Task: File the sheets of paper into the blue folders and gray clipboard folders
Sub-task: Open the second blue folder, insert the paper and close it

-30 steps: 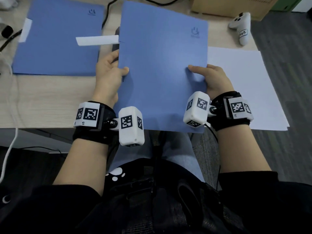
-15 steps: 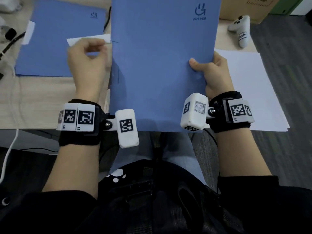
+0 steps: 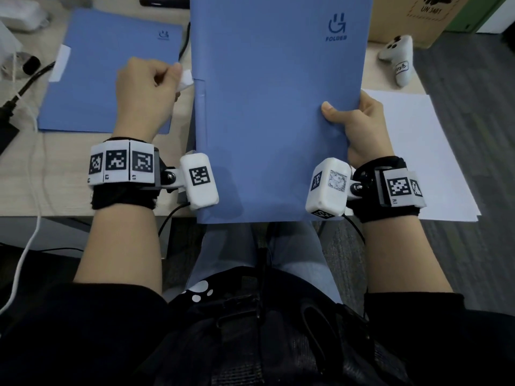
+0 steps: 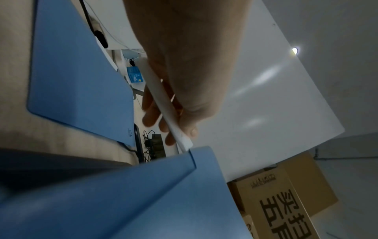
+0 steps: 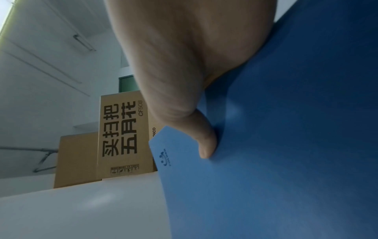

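Gripping the raised blue folder by its right edge, thumb on the cover: right hand. Curled round a white slip at the folder's left edge: left hand. Folder's top cut off; its contents hidden. Sheets of paper lying at the bench right edge; second blue folder flat towards the left. Beyond, white controller, cardboard box, grey floor.

Light wood surface with dark gray carpet floor off to the right. Brown cardboard boxes stacked at the back against pale walls, white cable dangling off the edge.
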Action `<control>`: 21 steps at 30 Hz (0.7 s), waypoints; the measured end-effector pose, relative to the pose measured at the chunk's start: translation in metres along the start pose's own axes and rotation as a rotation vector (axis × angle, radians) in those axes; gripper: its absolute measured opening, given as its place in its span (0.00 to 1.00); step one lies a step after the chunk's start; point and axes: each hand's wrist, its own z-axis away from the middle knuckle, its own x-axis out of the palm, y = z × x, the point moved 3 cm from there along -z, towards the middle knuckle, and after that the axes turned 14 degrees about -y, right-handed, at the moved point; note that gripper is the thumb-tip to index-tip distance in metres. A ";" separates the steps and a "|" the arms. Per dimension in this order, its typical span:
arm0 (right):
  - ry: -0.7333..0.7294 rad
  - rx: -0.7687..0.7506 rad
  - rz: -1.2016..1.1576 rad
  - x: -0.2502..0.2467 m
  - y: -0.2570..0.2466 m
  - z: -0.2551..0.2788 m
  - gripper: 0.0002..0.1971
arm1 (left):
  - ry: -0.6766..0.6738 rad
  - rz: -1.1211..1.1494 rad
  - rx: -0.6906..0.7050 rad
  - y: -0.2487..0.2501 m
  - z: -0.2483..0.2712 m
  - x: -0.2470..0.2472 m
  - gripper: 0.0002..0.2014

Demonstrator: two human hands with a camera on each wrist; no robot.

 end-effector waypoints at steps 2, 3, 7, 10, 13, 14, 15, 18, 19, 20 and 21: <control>-0.014 -0.012 0.014 -0.002 -0.001 0.001 0.12 | -0.033 0.038 -0.008 -0.002 -0.002 -0.002 0.22; -0.019 -0.015 0.023 -0.003 0.000 0.001 0.12 | -0.048 0.048 -0.021 -0.003 -0.003 -0.004 0.21; -0.032 -0.032 0.080 -0.003 0.000 0.002 0.12 | -0.071 0.087 -0.084 -0.005 -0.003 -0.003 0.17; -0.031 -0.047 0.099 -0.004 -0.002 0.003 0.12 | -0.044 0.194 -0.136 -0.004 0.000 0.001 0.16; -0.022 -0.056 0.102 -0.004 -0.004 0.003 0.12 | -0.012 0.308 -0.181 -0.001 0.003 0.005 0.17; -0.020 -0.058 0.101 -0.003 -0.004 0.003 0.12 | -0.002 0.346 -0.190 0.002 0.004 0.006 0.18; -0.020 -0.060 0.099 -0.002 -0.005 0.003 0.12 | 0.012 0.381 -0.200 0.004 0.006 0.008 0.18; -0.025 -0.062 0.086 0.002 -0.004 0.003 0.12 | 0.057 0.508 -0.247 0.008 0.011 0.014 0.21; -0.025 -0.062 0.082 0.003 -0.004 0.002 0.12 | 0.071 0.553 -0.265 0.008 0.012 0.016 0.21; -0.022 -0.062 0.078 0.004 -0.004 0.002 0.12 | 0.077 0.595 -0.289 0.007 0.013 0.018 0.21; -0.018 -0.063 0.074 0.005 -0.003 0.002 0.12 | 0.088 0.633 -0.313 0.007 0.014 0.019 0.21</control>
